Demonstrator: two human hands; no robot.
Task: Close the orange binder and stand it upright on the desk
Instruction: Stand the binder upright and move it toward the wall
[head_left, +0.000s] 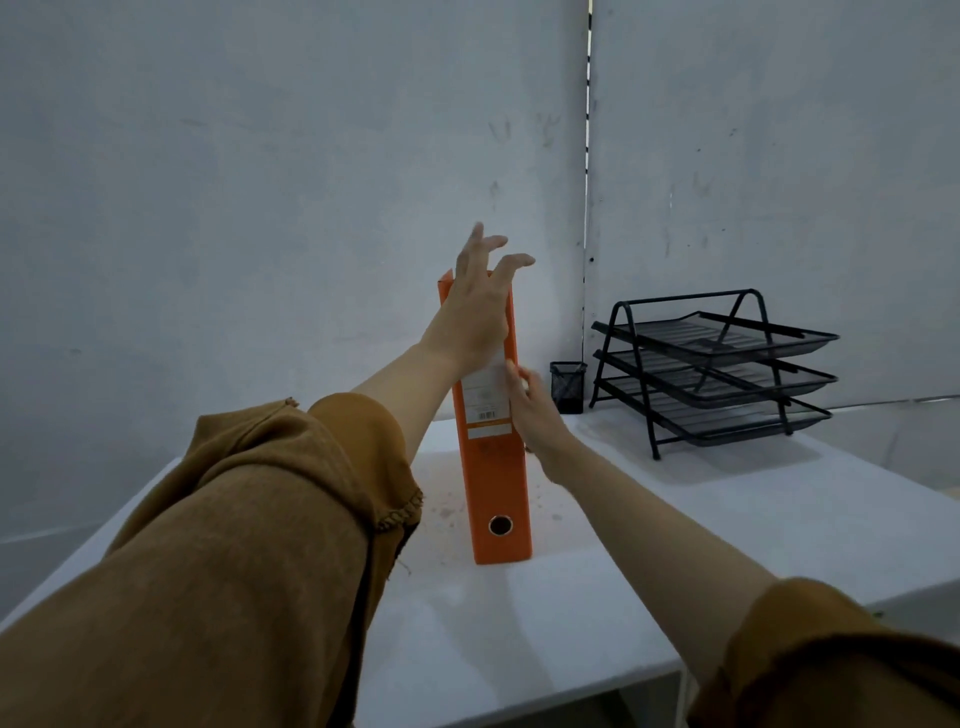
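A: Where is the orange binder (493, 483) found?

B: It is seen closed and standing upright on the white bench (597, 597), spine turned toward the camera, with the round finger hole low on the spine and a white label higher up. It is placed near the middle of the bench, slightly tilted in the wide-angle view.

A: How is the left hand (480, 306) held?

B: It is raised at the top of the binder, fingers spread and curled in the air. The palm is seen in front of the upper spine; nothing is clasped. Whether the palm is touching the binder cannot be told.

A: And the right hand (535, 410)?

B: It is laid against the binder's right edge, about halfway up, beside the label. The fingers are loosely bent with their tips at the edge; no closed grasp is shown, and the binder is not enclosed by it.

A: What else is carried by the bench?

B: A black three-tier mesh tray rack (717, 364) is set at the far right, well apart from the binder, and a small black mesh pen cup (568, 387) is placed just to the rack's left, against the wall. Brown sleeves are worn on both arms, pushed up from the wrists.
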